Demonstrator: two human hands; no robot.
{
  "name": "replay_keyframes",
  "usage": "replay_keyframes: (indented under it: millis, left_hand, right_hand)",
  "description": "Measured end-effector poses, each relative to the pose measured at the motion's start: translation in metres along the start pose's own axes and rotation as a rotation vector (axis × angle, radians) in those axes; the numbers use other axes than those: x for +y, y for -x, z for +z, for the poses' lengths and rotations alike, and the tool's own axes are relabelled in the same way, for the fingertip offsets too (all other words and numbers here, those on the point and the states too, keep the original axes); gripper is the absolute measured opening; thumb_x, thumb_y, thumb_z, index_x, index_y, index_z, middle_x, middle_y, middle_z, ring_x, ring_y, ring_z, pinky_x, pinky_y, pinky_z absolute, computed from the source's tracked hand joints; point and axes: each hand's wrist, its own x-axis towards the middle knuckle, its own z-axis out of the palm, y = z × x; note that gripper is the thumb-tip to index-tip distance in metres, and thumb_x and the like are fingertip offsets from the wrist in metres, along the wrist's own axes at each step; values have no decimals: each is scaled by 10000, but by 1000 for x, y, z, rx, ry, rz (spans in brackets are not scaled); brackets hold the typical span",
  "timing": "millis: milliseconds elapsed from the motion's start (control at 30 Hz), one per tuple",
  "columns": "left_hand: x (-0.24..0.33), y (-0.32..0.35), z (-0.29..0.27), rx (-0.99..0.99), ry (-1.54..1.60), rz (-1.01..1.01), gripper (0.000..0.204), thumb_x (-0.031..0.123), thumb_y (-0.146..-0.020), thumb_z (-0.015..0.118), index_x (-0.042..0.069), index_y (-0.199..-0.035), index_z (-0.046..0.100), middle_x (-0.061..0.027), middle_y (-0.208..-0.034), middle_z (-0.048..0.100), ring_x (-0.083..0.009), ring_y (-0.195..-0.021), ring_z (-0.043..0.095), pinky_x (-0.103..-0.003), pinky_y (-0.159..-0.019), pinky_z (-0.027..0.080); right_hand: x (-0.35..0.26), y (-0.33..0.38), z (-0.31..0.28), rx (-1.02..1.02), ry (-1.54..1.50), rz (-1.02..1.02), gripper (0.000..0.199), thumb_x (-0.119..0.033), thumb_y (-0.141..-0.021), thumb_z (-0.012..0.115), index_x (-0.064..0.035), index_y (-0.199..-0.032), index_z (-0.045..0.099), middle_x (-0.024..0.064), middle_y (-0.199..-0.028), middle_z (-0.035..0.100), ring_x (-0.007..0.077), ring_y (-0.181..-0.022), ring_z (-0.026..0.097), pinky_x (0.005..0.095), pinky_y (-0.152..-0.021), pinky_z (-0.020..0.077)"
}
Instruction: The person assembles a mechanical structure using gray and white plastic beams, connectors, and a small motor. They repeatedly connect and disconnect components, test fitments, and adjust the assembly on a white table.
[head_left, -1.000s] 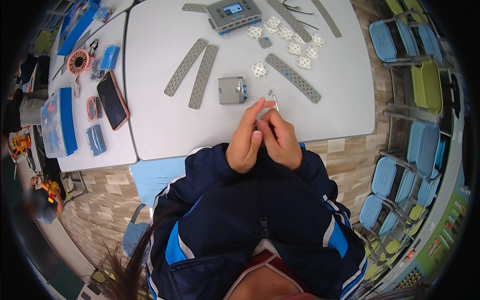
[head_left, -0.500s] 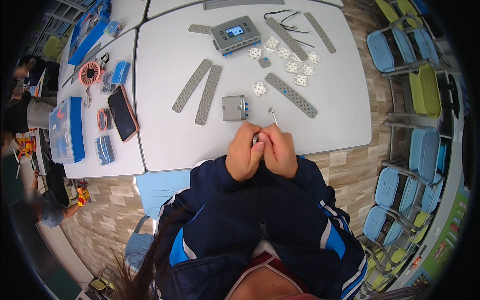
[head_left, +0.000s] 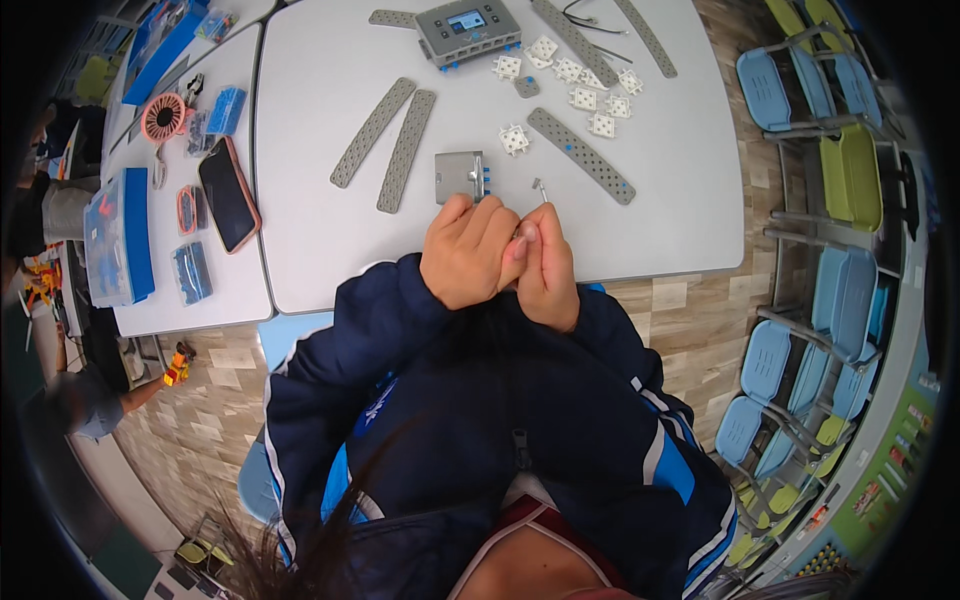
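Observation:
Close to the table's front edge, my left hand (head_left: 468,250) and my right hand (head_left: 548,268) meet with fingers closed. Their fingertips press together around something small, mostly hidden by the fingers. Just beyond my right fingertips shows a thin metal rod (head_left: 543,191) with a small grey piece at its end; whether my hand touches it I cannot tell. A grey box-shaped motor (head_left: 457,176) with blue pegs on its right side lies just beyond my left hand. To the right is a perforated grey beam (head_left: 581,155) with blue pegs in it.
Further back stand a grey controller with a lit screen (head_left: 468,32), several white connector pieces (head_left: 583,98) and more grey beams (head_left: 372,133). A phone (head_left: 230,195), a pink fan (head_left: 163,118) and blue boxes (head_left: 137,235) lie on the left table. Chairs (head_left: 764,88) line the right.
The view has shifted, so the table sits higher in it. My left hand has turned to show more of its back and knuckles. Both hands stay pressed together.

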Motion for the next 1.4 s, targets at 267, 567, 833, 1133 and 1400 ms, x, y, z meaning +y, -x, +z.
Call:
replay_keyframes:
  millis: [267, 567, 833, 1133, 1400]
  left_hand:
    - [21, -15, -7, -146, 459, -464, 234, 268, -917, 591, 43, -861, 564, -98, -749, 510, -238, -665, 430, -344, -663, 376]
    - [41, -13, 7, -53, 690, -703, 262, 297, -888, 626, 71, -820, 510, -26, -733, 443, -160, -757, 349, -306, -696, 333]
    - [35, -12, 17, 216, 515, -350, 246, 235, -720, 671, 107, -734, 461, -30, -661, 410, -186, -567, 302, -346, -683, 243]
    - [12, -36, 1, 49, 283, -266, 245, 247, -867, 618, 85, -715, 515, -40, -681, 472, -215, -567, 372, -365, -689, 255]
    - [12, -31, -12, -116, 291, -295, 273, 154, -974, 484, 52, -729, 549, -99, -634, 509, -284, -583, 412, -389, -681, 294]
  right_hand:
    - [-2, 5, -6, 33, -165, 73, 173, -188, -1053, 372, -45, -960, 402, 95, -745, 527, 143, -662, 521, 313, -598, 448]
    - [3, 12, -10, 88, -48, -121, 162, -190, -1012, 442, -43, -950, 416, 103, -764, 539, 164, -663, 543, 304, -616, 467]
    - [1, 15, 10, 329, -6, -238, 110, -130, -968, 405, -54, -922, 470, 58, -674, 504, 121, -539, 490, 272, -491, 423]
    - [2, -19, -9, 113, -26, -123, 168, -171, -1011, 449, -28, -926, 433, 136, -661, 494, 229, -555, 512, 320, -558, 445]
    - [-2, -34, -33, -125, 403, -444, 165, -131, -956, 535, -4, -891, 453, 166, -569, 522, 378, -472, 526, 435, -436, 399]
